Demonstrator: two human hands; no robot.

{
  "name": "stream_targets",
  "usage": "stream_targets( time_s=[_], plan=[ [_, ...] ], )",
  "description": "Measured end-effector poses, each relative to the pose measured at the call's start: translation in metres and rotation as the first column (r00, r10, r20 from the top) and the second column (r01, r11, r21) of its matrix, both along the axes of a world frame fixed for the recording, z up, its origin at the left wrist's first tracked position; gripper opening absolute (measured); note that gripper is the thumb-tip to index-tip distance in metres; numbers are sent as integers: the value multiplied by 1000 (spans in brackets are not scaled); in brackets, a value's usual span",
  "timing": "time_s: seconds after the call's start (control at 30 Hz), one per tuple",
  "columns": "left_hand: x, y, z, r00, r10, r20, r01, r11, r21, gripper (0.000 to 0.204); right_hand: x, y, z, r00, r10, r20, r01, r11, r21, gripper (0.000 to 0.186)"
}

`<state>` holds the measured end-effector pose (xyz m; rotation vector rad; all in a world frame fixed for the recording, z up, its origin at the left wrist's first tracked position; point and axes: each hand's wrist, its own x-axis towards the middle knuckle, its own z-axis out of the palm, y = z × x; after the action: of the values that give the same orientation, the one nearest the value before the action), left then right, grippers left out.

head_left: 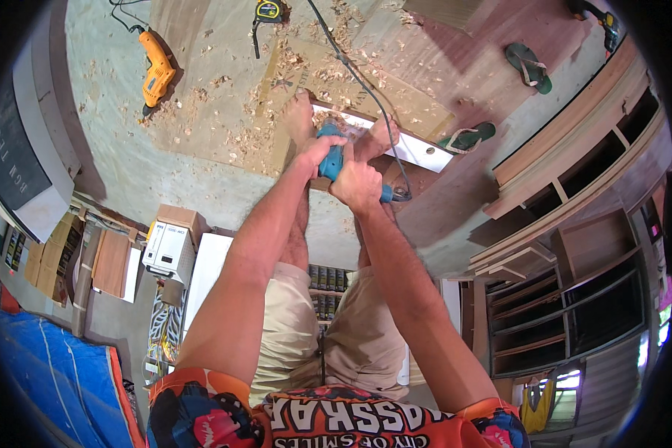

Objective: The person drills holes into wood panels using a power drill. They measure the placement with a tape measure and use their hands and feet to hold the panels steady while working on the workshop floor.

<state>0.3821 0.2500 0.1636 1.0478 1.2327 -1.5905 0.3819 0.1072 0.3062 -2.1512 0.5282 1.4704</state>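
My left hand [321, 151] is closed on the front part of a teal corded power tool [328, 157]. Just below and to the right, my right hand [357, 181] grips the body of the same tool, whose cord leaves its rear end. The tool rests over a white-faced board [425, 153] lying on a brown cardboard sheet [276, 78] strewn with wood shavings. My bare feet are at either side of the tool, one [300, 116] left and one [383, 134] right. The tool's working end is partly hidden by shavings and my hands.
An orange drill [158, 69] lies upper left, with a tape measure [269, 10] at top. Green flip-flops [526, 67] lie to the right. Wooden cabinet frames [567, 172] and shelving [564, 313] line the right side. A white boxed unit [168, 246] and blue tarp [52, 373] are lower left.
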Motion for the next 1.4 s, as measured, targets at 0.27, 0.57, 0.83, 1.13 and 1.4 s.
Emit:
stream_targets(
  time_s=[0.27, 0.57, 0.83, 1.13, 1.4],
  plan=[
    [-3, -1, -8, 999, -45, 10, 45, 999, 22, 21, 4, -2, 1, 999, -36, -13, 36, 999, -14, 82],
    [1, -14, -1, 999, -15, 40, 16, 1000, -24, 20, 2, -7, 4, 998, -59, 0, 59, 998, -27, 79],
    [-2, -4, -1, 999, -39, 14, 39, 999, -10, 19, 2, -3, 4, 998, -40, 47, 41, 999, -22, 75],
    [-7, -3, -15, 1000, 1, 7, -1, 1000, -21, 19, 1, -2, 4, 997, 17, 74, -14, 999, -41, 69],
    [-7, 3, 6, 994, 109, -5, -109, 991, -76, 20, -5, -2, 17, 995, 1, 96, 2, 1000, -24, 76]
  ],
)
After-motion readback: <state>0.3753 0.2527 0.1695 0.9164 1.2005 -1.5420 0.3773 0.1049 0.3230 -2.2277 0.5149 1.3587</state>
